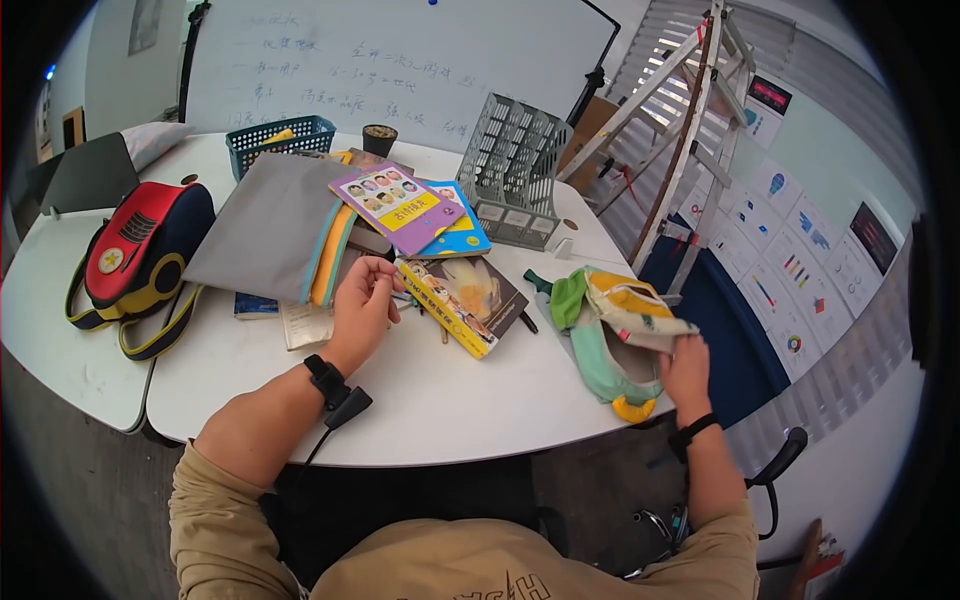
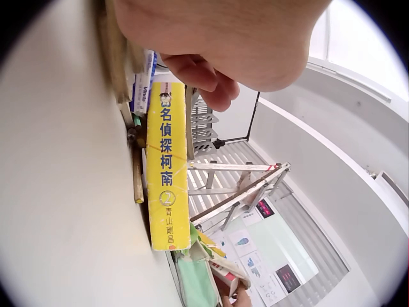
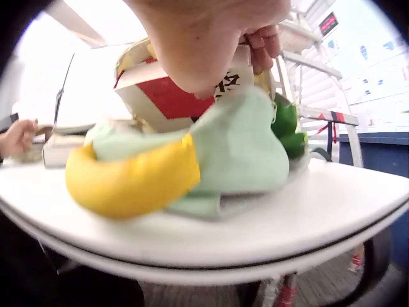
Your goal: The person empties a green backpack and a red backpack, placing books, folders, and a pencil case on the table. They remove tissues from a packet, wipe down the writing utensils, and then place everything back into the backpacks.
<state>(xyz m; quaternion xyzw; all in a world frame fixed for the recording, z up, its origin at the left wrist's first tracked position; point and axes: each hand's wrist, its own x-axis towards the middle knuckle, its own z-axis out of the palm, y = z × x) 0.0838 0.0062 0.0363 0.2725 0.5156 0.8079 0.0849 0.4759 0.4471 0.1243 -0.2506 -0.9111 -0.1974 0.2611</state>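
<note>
My left hand (image 1: 365, 303) is held beside the thick yellow-spined book (image 1: 455, 300), fingers loosely curled with nothing visible in them. The left wrist view shows that book's yellow spine (image 2: 168, 173) below the fingers (image 2: 203, 82). At the right, my right hand (image 1: 686, 372) grips a red-and-white boxlike item at the mouth of the green bag (image 1: 600, 365). In the right wrist view this item (image 3: 160, 96) lies against the bag's cream flap, with black characters on it; my fingers (image 3: 261, 50) are at its upper right, partly hidden by the hand. A yellow handle (image 3: 131, 182) curves in front.
A grey folder (image 1: 265, 225), purple book (image 1: 398, 208) and blue book (image 1: 465, 235) lie in a pile. Left of it stands a red backpack (image 1: 135, 250). Behind are a blue basket (image 1: 245, 150), a plant pot (image 1: 379, 140) and a grey file rack (image 1: 515, 170). A ladder (image 1: 700, 150) stands beyond.
</note>
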